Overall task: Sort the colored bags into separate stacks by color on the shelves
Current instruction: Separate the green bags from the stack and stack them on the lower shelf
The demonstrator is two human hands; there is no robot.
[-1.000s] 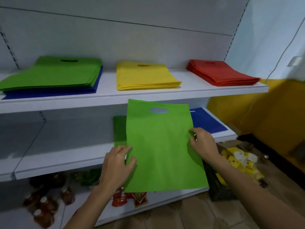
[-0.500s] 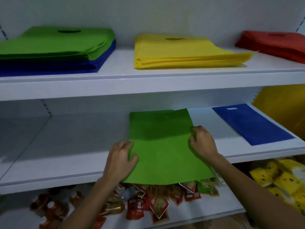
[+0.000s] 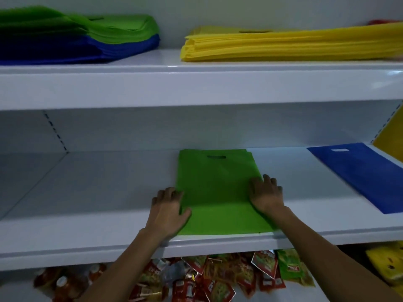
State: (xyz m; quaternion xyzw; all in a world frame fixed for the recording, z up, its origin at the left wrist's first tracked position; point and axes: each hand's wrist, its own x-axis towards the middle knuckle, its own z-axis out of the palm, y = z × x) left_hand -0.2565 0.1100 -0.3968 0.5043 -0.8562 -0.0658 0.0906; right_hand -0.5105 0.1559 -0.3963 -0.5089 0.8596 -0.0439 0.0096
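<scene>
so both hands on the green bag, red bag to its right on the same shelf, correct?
No. To its right lies a blue bag, not a red one; the head view shows it. The rest holds: left hand and right hand are on the green bag, same shelf.

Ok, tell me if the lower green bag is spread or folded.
Spread flat: the green bag lies unfolded on the shelf, left hand and right hand resting on its edges.

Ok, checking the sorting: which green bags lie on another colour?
The green fabric bag stack on the upper shelf: it rests on blue fabric bags. The flat green bag under the left hand and right hand lies on the middle shelf.
</scene>
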